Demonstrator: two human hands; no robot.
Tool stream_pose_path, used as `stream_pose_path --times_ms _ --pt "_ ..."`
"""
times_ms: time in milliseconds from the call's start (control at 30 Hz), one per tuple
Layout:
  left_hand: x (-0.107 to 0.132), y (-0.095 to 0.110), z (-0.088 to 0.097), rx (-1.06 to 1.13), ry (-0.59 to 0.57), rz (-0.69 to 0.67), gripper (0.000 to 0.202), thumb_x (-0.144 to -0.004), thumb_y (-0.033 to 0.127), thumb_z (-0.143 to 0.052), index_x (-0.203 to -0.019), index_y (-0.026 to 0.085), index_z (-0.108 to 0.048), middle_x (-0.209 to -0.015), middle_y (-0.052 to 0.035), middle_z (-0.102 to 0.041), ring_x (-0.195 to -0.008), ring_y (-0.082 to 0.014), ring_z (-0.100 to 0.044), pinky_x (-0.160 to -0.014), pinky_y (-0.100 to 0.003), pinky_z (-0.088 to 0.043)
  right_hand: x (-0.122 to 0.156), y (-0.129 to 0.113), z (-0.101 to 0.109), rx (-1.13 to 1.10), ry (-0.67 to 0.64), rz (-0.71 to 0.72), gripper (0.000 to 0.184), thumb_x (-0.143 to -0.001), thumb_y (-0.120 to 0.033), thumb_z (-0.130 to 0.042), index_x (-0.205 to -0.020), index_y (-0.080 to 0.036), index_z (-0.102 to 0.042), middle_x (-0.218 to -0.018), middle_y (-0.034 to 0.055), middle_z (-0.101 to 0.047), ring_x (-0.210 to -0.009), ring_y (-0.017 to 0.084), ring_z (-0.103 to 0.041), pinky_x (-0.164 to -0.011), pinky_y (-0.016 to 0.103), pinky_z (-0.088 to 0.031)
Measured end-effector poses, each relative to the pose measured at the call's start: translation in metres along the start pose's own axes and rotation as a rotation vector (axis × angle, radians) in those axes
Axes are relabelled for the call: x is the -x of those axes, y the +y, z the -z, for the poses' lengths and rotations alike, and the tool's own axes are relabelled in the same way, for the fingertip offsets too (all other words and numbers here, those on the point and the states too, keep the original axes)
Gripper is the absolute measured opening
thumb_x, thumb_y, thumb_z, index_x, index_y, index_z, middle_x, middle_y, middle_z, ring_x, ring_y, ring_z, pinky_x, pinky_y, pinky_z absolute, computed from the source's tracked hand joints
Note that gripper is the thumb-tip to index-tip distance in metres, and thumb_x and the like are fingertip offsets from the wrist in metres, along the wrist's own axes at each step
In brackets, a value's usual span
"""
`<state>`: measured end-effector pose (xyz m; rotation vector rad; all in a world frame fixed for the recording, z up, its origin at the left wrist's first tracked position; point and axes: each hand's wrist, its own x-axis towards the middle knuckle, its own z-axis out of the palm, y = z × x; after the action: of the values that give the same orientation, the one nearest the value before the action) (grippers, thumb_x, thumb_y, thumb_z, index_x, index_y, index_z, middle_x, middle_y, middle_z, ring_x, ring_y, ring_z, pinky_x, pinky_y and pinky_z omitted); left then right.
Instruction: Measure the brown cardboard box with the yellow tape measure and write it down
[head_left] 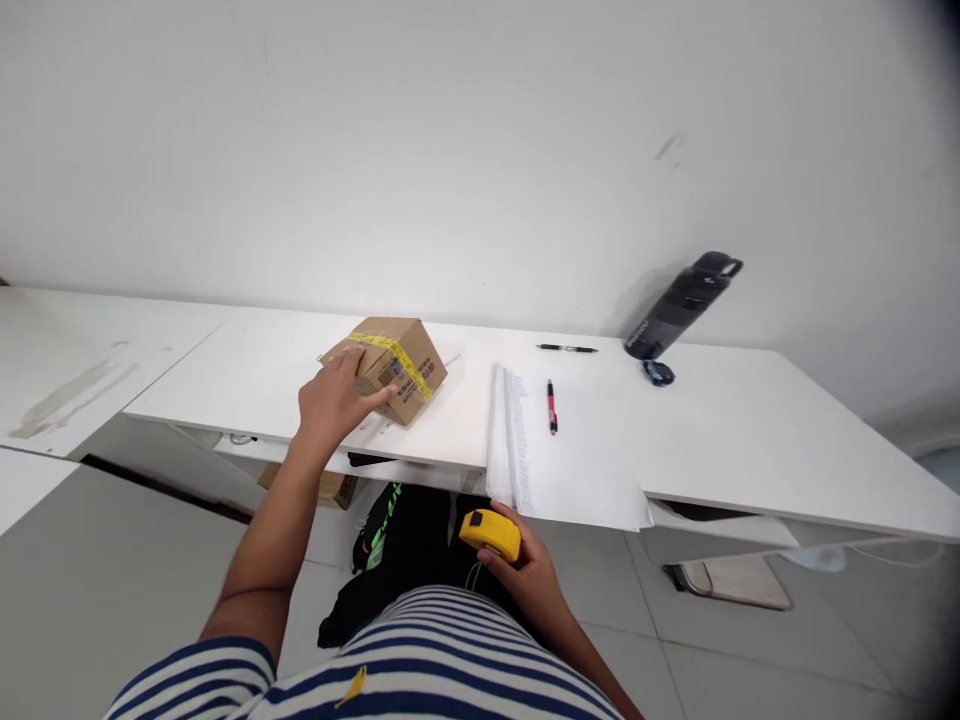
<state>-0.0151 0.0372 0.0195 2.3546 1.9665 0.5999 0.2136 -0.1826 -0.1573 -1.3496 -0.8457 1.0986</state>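
Note:
A small brown cardboard box (420, 372) with yellow printed tape across it is at the left-middle of the white desk. My left hand (334, 396) grips its near left side, fingers over the top and thumb against the front face. Whether the box rests flat or is slightly tilted, I cannot tell. In front of my body, below the desk's front edge, my right hand (528, 566) is closed around a yellow tape measure (491, 534). No blade shows drawn out of its case.
White paper sheets (585, 460) overhang the desk's (750, 440) front edge, with a red pen (552, 407) on them. Behind lies a black pen (568, 348). A dark bottle (679, 308) stands near the wall beside a small dark round object (658, 373). Another cardboard box (337, 488) sits below the desktop.

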Motion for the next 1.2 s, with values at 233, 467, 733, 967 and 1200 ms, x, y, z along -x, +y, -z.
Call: stream_pose_path --times_ms 233,467,733,967,1200 --pt "-0.068 -0.044 0.032 0.165 -0.185 0.134 0.078 -0.076 0.08 -0.058 -0.134 0.029 -0.06 -0.129 -0.0096 -0.072 -0.113 -0.0333 -0.068 -0.089 -0.043 -0.054 -0.013 -0.019 -0.028 -0.078 -0.142 0.044 0.062 -0.061 -0.05 -0.092 -0.114 -0.022 -0.076 -0.12 0.0105 -0.077 -0.11 0.031 -0.072 -0.102 0.05 -0.056" --pt "-0.069 -0.045 0.009 0.425 -0.54 0.074 0.075 -0.081 0.078 -0.049 -0.126 0.019 -0.063 -0.124 -0.0155 -0.074 -0.1 -0.0283 -0.074 -0.071 -0.032 -0.055 -0.009 -0.019 -0.035 -0.037 -0.161 0.059 0.058 -0.063 -0.052 -0.09 -0.111 -0.022 -0.076 -0.118 0.0112 -0.077 -0.109 0.032 -0.072 -0.101 0.05 -0.057" --pt "0.008 0.009 -0.009 0.228 -0.38 0.092 0.084 -0.084 0.087 -0.037 -0.119 0.016 -0.064 -0.109 -0.019 -0.076 -0.088 -0.0354 -0.074 -0.076 -0.043 -0.051 -0.035 -0.083 -0.024 -0.132 -0.204 0.193 0.057 -0.065 -0.049 -0.092 -0.114 -0.026 -0.074 -0.112 0.0067 -0.078 -0.101 0.026 -0.073 -0.094 0.042 -0.06" --pt "0.06 0.035 0.002 0.506 0.131 -0.044 0.053 -0.096 0.062 -0.046 -0.121 0.018 -0.064 -0.109 -0.0128 -0.071 -0.095 -0.0264 -0.066 -0.081 -0.039 -0.051 -0.057 -0.131 -0.019 -0.04 -0.311 0.515 0.055 -0.075 -0.03 -0.089 -0.126 -0.031 -0.069 -0.137 0.0078 -0.069 -0.131 0.028 -0.062 -0.111 0.048 -0.052" --pt "0.074 0.049 -0.001 1.152 -0.455 -0.147 0.044 -0.087 0.063 -0.062 -0.087 0.019 -0.059 -0.072 0.0017 -0.058 -0.064 -0.012 -0.053 -0.063 -0.026 -0.045 -0.064 -0.134 -0.033 -0.004 -0.434 0.599 0.065 -0.078 -0.029 -0.086 -0.137 -0.034 -0.059 -0.144 0.0082 -0.064 -0.137 0.026 -0.058 -0.115 0.049 -0.049"
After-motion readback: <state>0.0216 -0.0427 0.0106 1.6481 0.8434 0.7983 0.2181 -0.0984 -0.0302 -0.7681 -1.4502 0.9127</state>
